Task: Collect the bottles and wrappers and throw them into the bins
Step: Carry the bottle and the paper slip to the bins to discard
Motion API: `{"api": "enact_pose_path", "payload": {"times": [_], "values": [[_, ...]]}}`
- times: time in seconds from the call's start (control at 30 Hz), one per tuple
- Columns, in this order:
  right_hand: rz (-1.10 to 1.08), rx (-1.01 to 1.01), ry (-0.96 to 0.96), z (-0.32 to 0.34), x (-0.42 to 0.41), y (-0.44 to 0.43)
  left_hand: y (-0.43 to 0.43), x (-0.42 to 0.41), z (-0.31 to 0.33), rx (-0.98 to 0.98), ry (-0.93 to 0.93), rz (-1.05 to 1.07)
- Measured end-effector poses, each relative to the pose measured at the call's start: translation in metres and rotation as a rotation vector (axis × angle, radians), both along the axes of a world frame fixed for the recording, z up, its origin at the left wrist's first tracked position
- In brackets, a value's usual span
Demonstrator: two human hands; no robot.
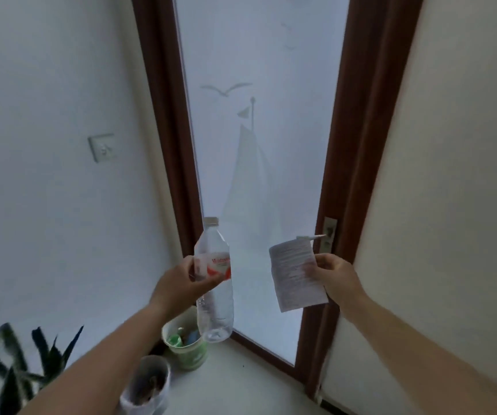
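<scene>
My left hand (178,284) grips a clear plastic water bottle (214,301) with a red and white label, held upright in front of the glass door. Its base hangs just above a green and white bin (192,356) on the floor, which holds green and blue items. My right hand (335,277) pinches a white printed paper wrapper (295,274) by its right edge, held up flat at about the same height as the bottle. A second bin (148,384), whitish with brownish contents, stands nearer to me on the floor, below my left forearm.
A frosted glass door (259,145) in a dark brown frame is straight ahead, its handle (316,236) just behind the wrapper. White walls close in on both sides. A light switch (102,148) is on the left wall. A dark-leaved plant (26,369) stands at the bottom left.
</scene>
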State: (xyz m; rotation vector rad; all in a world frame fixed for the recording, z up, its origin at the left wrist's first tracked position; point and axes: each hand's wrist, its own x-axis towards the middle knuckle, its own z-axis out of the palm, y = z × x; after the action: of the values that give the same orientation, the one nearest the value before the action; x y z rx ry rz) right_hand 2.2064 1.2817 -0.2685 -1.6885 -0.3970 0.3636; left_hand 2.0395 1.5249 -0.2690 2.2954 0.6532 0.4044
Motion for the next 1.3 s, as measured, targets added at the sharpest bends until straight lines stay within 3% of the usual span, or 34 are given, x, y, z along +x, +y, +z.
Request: {"api": "enact_pose_path", "payload": {"times": [0.47, 0.9, 1.3], "values": [[0.287, -0.035, 0.067, -0.004, 0.136, 0.124, 0.052, 0.052, -0.003, -0.073, -0.006, 0.357], [0.449, -0.110, 0.076, -0.034, 0.147, 0.233, 0.120, 0.044, -0.034, -0.148, 0.058, 0.552], [0.508, -0.225, 0.097, -0.073, 0.144, 0.402, 0.278, 0.046, -0.080, -0.251, 0.094, 0.583]]}}
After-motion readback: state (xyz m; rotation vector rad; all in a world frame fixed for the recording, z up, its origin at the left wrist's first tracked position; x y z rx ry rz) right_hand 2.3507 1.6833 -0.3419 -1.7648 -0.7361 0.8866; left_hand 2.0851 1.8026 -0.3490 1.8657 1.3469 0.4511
